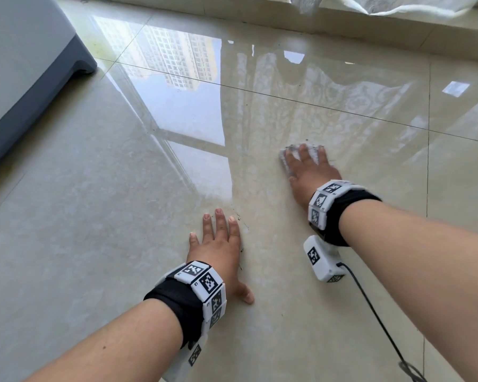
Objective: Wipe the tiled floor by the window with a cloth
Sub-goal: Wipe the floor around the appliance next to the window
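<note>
My right hand lies flat with fingers spread on a small white cloth, pressing it onto the glossy beige tiled floor. Only the cloth's edges show between and beyond the fingers. My left hand rests palm down on the bare floor, nearer to me and to the left, fingers straight and holding nothing. Small dark specks of dirt lie beside its fingertips. Both wrists wear black bands with white marker blocks.
A grey piece of furniture stands at the far left. A raised ledge below the window runs along the top, with a white lace curtain hanging over it. A white marker box with a black cable hangs under my right wrist.
</note>
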`<state>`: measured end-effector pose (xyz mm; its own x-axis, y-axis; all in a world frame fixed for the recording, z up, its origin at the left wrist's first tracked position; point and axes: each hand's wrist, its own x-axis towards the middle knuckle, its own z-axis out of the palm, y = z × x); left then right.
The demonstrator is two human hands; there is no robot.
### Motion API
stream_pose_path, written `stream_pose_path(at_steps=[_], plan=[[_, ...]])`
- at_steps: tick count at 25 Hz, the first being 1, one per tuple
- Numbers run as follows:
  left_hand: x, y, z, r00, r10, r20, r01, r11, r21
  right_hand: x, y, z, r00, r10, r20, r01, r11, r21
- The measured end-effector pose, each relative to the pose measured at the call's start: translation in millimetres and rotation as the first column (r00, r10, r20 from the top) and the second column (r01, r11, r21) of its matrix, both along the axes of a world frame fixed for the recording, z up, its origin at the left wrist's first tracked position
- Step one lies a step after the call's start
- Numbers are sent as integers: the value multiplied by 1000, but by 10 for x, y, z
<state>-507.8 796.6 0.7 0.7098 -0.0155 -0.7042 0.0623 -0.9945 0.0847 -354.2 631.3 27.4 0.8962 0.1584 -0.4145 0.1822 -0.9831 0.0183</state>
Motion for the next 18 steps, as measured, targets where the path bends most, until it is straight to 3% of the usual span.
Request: stream_pose_path(at_steps=[4, 8, 11, 18], plan=[[-45, 83, 21, 1000, 3, 6, -3, 1000, 14, -462, 539, -127, 969, 248, -12, -245, 963, 116], [-79, 115, -15, 1000, 16, 12, -17, 1000, 14, -860, 751, -256, 929, 359, -86, -342, 925, 166], [-119, 162, -53, 1000, 23, 11, -23, 1000, 12, -931, 716, -302, 933, 352, -74, -337, 927, 167], [-152, 315, -98, 999, 33, 22, -34, 999, 34, -923, 368, -360, 986, 162, -42, -154, 978, 140]])
